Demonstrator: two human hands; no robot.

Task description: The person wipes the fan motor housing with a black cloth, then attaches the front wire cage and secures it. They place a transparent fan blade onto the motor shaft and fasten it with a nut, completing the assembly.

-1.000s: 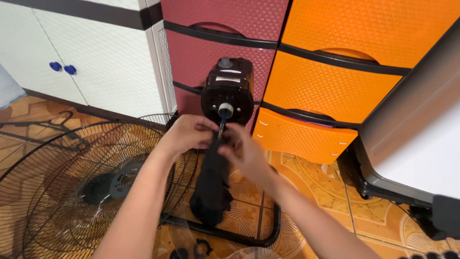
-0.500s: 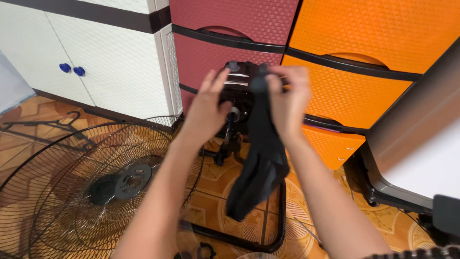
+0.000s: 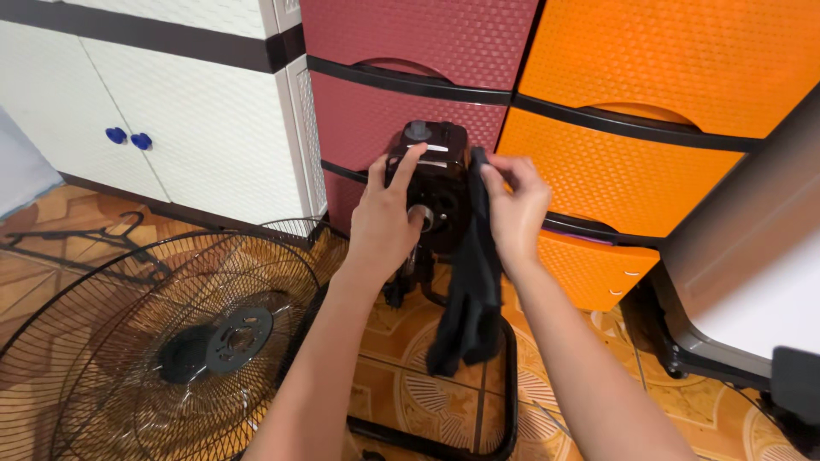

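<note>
A dark brown fan motor head (image 3: 437, 175) stands upright on its stand in front of the drawers, its shaft facing me. My left hand (image 3: 386, 220) rests flat against the motor's left front, fingers spread. My right hand (image 3: 515, 209) pinches a black cloth (image 3: 472, 290) against the motor's right side; the cloth hangs down limp toward the floor.
A black wire fan guard (image 3: 162, 341) lies on the patterned orange tile floor at left. The black tubular stand base (image 3: 504, 401) curves below. Red drawers (image 3: 410, 43) and orange drawers (image 3: 649, 94) stand behind, a white cabinet (image 3: 171, 102) at left, a grey appliance (image 3: 735, 256) at right.
Both hands rose from the shaft to the motor head. The right hand brought the cloth up, then pressed it to the motor's right side; the left hand settled on the front.
</note>
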